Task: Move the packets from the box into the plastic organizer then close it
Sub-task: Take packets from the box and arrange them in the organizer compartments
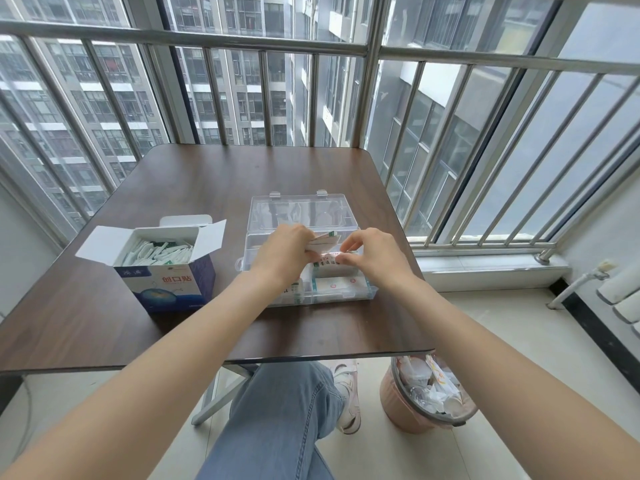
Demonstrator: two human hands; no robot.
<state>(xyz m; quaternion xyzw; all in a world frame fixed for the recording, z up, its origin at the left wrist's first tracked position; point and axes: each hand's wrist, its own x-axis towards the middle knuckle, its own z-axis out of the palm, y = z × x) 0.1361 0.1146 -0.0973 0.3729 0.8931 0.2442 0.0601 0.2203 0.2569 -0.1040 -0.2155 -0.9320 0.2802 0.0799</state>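
Table (214, 174) of dark wood beside railed balcony windows (311, 81).

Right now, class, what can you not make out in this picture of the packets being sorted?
Head view only:
- Organizer compartments: largely covered by both hands.
- Left hand packets: number hidden by its fingers.
- Right hand fingertips: what they pinch is unclear.
- Box packet print: too small.
- Bin: partly under the table.

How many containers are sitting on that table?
2: a cardboard box with open flaps on the left, and a clear plastic organizer with its lid up in the middle, under both hands.
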